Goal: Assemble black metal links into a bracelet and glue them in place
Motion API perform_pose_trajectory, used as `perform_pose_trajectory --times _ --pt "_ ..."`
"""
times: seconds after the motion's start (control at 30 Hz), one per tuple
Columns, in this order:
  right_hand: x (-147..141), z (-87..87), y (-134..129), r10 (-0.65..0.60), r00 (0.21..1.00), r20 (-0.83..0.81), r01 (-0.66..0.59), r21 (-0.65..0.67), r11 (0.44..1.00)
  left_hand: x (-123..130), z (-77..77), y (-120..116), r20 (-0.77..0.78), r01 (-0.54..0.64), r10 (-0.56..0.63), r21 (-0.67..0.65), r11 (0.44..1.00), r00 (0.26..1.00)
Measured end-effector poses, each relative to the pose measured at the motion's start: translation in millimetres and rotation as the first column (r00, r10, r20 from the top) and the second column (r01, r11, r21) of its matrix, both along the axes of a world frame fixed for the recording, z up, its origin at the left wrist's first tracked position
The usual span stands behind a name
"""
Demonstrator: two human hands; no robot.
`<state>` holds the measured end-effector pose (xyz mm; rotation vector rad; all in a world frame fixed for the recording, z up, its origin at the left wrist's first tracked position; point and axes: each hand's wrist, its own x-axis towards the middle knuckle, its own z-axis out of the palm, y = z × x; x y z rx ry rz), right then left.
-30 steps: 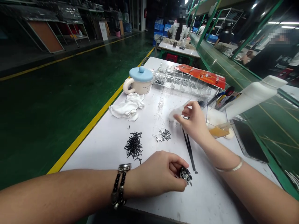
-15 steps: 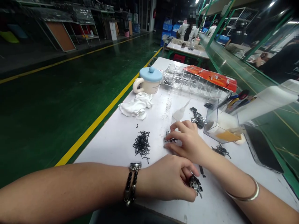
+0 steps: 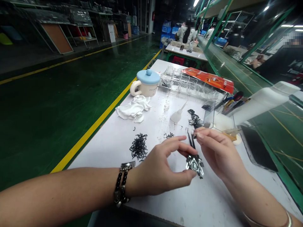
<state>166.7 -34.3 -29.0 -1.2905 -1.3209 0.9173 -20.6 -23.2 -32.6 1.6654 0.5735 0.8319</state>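
My left hand [image 3: 163, 167] pinches a small black-and-silver assembly [image 3: 194, 164] between thumb and fingers, above the table's near side. Two thin dark prongs stick up from the assembly. At the tip of the right prong, my right hand [image 3: 219, 154] pinches a tiny dark piece [image 3: 194, 136], mostly covered by the fingertips. Left of my hands lies a pile of curved black pieces [image 3: 139, 146]. Beyond my left hand is a small heap of silvery parts [image 3: 169, 135]. Flat black parts [image 3: 195, 119] lie farther back, behind my right hand.
A lidded mug [image 3: 148, 85] and a crumpled white cloth [image 3: 133, 108] stand at the left edge. A clear compartment tray [image 3: 189, 86] bears an orange packet [image 3: 209, 79]. A translucent dropper bulb [image 3: 176, 116], pen holder [image 3: 216, 116], white bottle [image 3: 265, 101] and phone [image 3: 258, 148] are around.
My right hand has moved from the silvery heap back and right to the assembly, with a tiny dark piece in its fingers. My left hand has raised and turned the assembly, showing its prongs.
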Motion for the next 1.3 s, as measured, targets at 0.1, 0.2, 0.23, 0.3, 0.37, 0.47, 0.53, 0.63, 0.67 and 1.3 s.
perform_pose_trajectory --times 0.1,0.2,0.23,0.3,0.37,0.47,0.53,0.63,0.67,1.3 --pt "-5 -8.4 -12 -0.039 0.994 -0.106 0.033 -0.052 0.998 1 -0.8 0 0.078 0.03 -0.025 -0.06 0.998 0.997" --pt "-12 -17.1 -16 -0.101 0.986 -0.135 0.098 -0.032 0.995 2 -0.7 -1 0.162 0.07 -0.049 -0.126 0.99 0.986" --pt "-14 -19.3 -16 -0.123 0.984 -0.131 0.123 -0.012 0.992 3 -0.1 -1 0.181 0.082 -0.053 -0.155 0.985 0.982" --pt "-16 -22.6 -16 -0.164 0.98 -0.11 0.168 0.03 0.985 3 1.9 -2 0.215 0.105 -0.057 -0.217 0.971 0.975" --pt "-14 -24.4 -15 -0.194 0.978 -0.071 0.199 0.081 0.977 3 3.5 -2 0.235 0.125 -0.057 -0.282 0.951 0.97" --pt "-9 -24.3 -13 -0.21 0.976 0.05 0.194 0.222 0.956 2 3.1 -1 0.255 0.144 -0.049 -0.371 0.917 0.966" --pt "-4 -22.1 -12 -0.216 0.942 0.256 0.104 0.387 0.916 2 1.2 0 0.269 0.159 -0.046 -0.415 0.896 0.962" --pt "2 -17.2 -11 -0.258 0.797 0.547 -0.093 0.533 0.841 1 -1.4 1 0.299 0.186 -0.047 -0.455 0.871 0.953" --pt "4 -15.7 -11 -0.273 0.761 0.589 -0.131 0.551 0.824 1 -1.8 1 0.309 0.193 -0.047 -0.462 0.866 0.95" --pt "13 -4.6 -11 -0.186 0.885 0.427 -0.011 0.419 0.908 2 2.2 1 -0.006 -0.042 0.042 -0.214 0.976 0.999"
